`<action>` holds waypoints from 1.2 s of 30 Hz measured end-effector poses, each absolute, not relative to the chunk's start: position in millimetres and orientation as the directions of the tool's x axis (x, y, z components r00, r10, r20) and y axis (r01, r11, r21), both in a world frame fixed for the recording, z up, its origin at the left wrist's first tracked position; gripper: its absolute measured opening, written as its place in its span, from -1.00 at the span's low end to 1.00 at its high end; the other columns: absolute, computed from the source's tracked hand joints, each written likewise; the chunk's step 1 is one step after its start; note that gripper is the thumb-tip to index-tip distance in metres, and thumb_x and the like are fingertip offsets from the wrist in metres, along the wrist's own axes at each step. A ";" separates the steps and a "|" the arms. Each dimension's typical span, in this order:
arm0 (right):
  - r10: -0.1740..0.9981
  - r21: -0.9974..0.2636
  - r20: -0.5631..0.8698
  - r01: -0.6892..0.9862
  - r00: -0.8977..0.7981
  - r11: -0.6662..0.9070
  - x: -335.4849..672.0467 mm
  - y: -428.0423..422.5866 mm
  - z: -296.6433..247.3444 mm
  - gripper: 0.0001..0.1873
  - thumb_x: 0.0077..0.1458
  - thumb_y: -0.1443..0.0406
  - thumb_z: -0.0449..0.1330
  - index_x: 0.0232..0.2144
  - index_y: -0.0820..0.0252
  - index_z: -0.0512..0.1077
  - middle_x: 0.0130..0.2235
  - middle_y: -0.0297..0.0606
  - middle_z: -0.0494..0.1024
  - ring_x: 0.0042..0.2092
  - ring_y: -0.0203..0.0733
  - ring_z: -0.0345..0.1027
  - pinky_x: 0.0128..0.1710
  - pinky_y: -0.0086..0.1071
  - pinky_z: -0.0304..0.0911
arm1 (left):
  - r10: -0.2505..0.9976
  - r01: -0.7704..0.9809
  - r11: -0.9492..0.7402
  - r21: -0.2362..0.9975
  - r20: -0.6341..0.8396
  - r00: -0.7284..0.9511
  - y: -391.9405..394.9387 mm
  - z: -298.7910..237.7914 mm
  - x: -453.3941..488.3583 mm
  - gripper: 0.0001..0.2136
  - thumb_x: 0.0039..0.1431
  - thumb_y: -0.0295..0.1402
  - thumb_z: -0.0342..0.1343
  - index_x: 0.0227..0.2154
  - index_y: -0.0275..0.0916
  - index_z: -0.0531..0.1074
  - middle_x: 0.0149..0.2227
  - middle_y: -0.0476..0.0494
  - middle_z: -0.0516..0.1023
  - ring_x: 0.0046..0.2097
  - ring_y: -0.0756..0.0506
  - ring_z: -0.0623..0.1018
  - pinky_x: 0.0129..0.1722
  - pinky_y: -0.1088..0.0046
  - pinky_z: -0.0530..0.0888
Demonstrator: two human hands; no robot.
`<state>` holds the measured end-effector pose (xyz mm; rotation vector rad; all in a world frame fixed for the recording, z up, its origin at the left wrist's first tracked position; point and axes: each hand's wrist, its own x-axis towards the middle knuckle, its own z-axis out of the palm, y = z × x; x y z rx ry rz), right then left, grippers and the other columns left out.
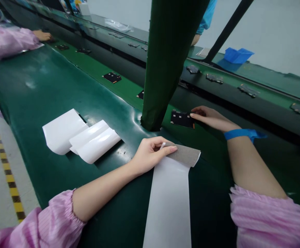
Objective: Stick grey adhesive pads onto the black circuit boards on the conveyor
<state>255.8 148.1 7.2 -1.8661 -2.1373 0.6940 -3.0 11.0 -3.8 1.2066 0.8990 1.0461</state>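
Observation:
My left hand (151, 151) pinches the far end of a long white backing strip (169, 203), where a grey sheet (184, 154) is peeled back and folded over. My right hand (209, 117), with a blue band on its wrist, reaches out to a small dark board with copper spots (182, 119) on the green belt; its fingertips rest on the board's right edge. Both forearms come out of pink sleeves.
Curled white release sheets (80, 136) lie to the left on the green mat (36, 103). A thick green post (165, 62) stands just beyond my hands. More dark boards (112, 77) ride the belt. Another person's hand (42, 35) works at the far left; a blue tray (237, 55) sits at the far right.

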 end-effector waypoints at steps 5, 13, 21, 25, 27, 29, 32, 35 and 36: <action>0.975 -0.420 -0.097 0.897 -0.198 0.141 262.6 126.1 7.0 -0.40 -0.26 -0.14 0.26 -0.27 0.15 0.41 -0.07 -0.03 0.43 -0.05 0.14 0.32 -0.12 -0.10 0.26 | 0.954 -0.165 0.067 0.984 -0.015 0.300 10.8 -4.6 -3.1 -0.84 0.03 -0.26 0.23 -0.44 -0.26 0.55 -0.44 -0.10 0.60 -0.39 -0.05 0.57 -0.41 0.48 0.48; 0.976 -0.514 -0.179 0.858 -0.121 0.012 253.6 97.5 61.4 -0.58 -0.04 -0.01 0.14 -0.23 0.13 0.28 -0.35 -0.11 0.54 -0.26 0.04 0.39 -0.29 -0.18 0.22 | 0.960 -0.175 0.084 0.981 -0.033 0.279 10.2 -4.5 -3.7 -0.81 -0.01 -0.23 0.25 -0.44 -0.27 0.55 -0.45 -0.11 0.60 -0.40 -0.05 0.55 -0.43 0.49 0.46; 0.979 -0.137 -0.197 0.988 0.041 -0.069 234.1 79.7 81.3 -0.55 0.04 0.05 0.11 -0.09 0.18 0.41 -0.33 -0.09 0.55 -0.31 0.06 0.38 -0.47 -0.23 0.17 | 0.971 -0.161 0.061 0.985 -0.021 0.239 10.5 -1.4 -3.2 -0.80 0.00 -0.22 0.23 -0.49 -0.28 0.51 -0.50 -0.06 0.52 -0.45 0.00 0.48 -0.49 0.54 0.38; 0.897 -0.476 -0.289 0.863 -0.335 0.169 214.4 68.4 86.6 -0.52 0.05 -0.13 0.07 -0.24 0.04 0.51 -0.30 -0.20 0.57 -0.37 -0.10 0.40 -0.49 -0.31 0.20 | 0.993 -0.141 0.001 0.990 0.016 0.120 10.4 0.3 -4.0 -0.78 0.00 -0.19 0.23 -0.51 -0.27 0.48 -0.52 -0.03 0.47 -0.46 0.01 0.43 -0.49 0.54 0.35; 0.843 -0.541 -0.289 0.804 -0.454 0.247 206.4 61.8 94.8 -0.51 0.05 -0.16 0.06 -0.30 0.02 0.54 -0.33 -0.22 0.56 -0.39 -0.13 0.38 -0.50 -0.32 0.19 | 0.998 -0.147 -0.014 0.989 0.023 0.065 10.4 0.8 -4.4 -0.77 0.00 -0.18 0.23 -0.49 -0.27 0.48 -0.53 -0.01 0.46 -0.46 0.02 0.41 -0.48 0.54 0.35; 0.820 -0.558 -0.284 0.781 -0.497 0.280 201.7 57.9 100.4 -0.51 0.04 -0.17 0.07 -0.34 0.02 0.54 -0.35 -0.20 0.55 -0.41 -0.14 0.36 -0.52 -0.31 0.18 | 1.000 -0.156 -0.021 0.987 0.024 0.018 10.4 0.8 -4.7 -0.77 0.00 -0.18 0.23 -0.49 -0.27 0.48 -0.54 0.00 0.45 -0.47 0.03 0.40 -0.48 0.54 0.34; 0.829 -0.554 -0.243 0.774 -0.504 0.307 199.9 57.8 100.6 -0.50 0.02 -0.18 0.08 -0.38 0.04 0.54 -0.33 -0.18 0.54 -0.41 -0.14 0.35 -0.52 -0.31 0.17 | 0.999 -0.170 -0.026 0.985 0.020 -0.034 10.7 0.4 -5.3 -0.77 0.00 -0.19 0.24 -0.50 -0.27 0.48 -0.55 0.01 0.44 -0.48 0.04 0.39 -0.49 0.54 0.32; 0.851 -0.546 -0.194 0.774 -0.488 0.320 198.4 60.0 97.2 -0.50 -0.01 -0.19 0.10 -0.40 0.05 0.52 -0.29 -0.18 0.53 -0.39 -0.15 0.35 -0.49 -0.30 0.18 | 0.999 -0.193 -0.030 0.981 0.021 -0.048 11.1 0.2 -6.0 -0.77 -0.01 -0.18 0.25 -0.50 -0.27 0.48 -0.55 0.01 0.45 -0.48 0.04 0.40 -0.49 0.54 0.33; 0.858 -0.546 -0.179 0.774 -0.481 0.320 197.3 60.3 96.5 -0.50 -0.01 -0.18 0.11 -0.41 0.06 0.52 -0.27 -0.18 0.53 -0.38 -0.14 0.35 -0.48 -0.30 0.19 | 0.999 -0.203 -0.032 0.979 0.023 -0.046 11.2 0.3 -6.1 -0.77 -0.02 -0.18 0.25 -0.49 -0.27 0.48 -0.55 0.01 0.46 -0.48 0.04 0.41 -0.48 0.54 0.34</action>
